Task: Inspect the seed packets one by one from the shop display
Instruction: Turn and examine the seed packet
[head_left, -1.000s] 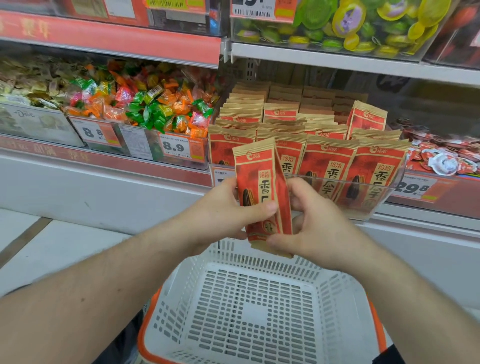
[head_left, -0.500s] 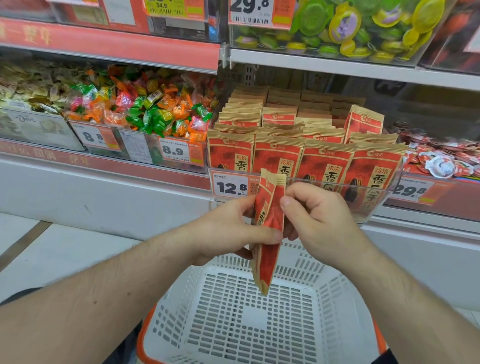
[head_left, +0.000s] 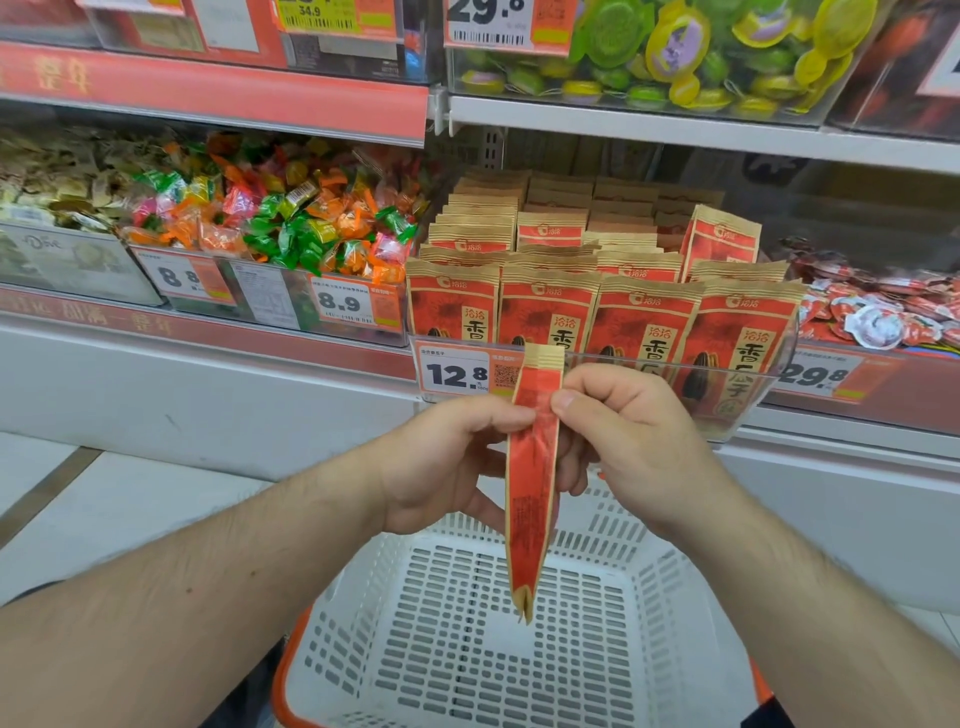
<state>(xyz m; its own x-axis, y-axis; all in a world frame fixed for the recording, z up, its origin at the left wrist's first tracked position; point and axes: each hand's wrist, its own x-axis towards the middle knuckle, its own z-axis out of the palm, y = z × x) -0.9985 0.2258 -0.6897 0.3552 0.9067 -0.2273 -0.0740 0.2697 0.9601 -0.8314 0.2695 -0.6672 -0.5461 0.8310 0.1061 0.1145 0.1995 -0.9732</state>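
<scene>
A red and tan seed packet (head_left: 531, 499) hangs upright between my hands, turned edge-on so only its narrow side with small print shows. My left hand (head_left: 447, 462) pinches its left side near the top with thumb and fingers. My right hand (head_left: 623, 441) pinches the right side at the same height. Behind them, several rows of matching seed packets (head_left: 597, 306) stand in a clear display bin (head_left: 774, 384) on the shelf.
A white plastic basket (head_left: 649, 649) with an orange rim sits directly under the packet. Wrapped candies (head_left: 280, 228) fill the bin to the left, and small red snack cups (head_left: 883, 312) lie to the right. Price tags read 12.8, 8.9 and 29.8. An upper shelf overhangs.
The packet has turned from showing its front face to edge-on and has dropped a little lower over the basket. Both hands kept hold of it.
</scene>
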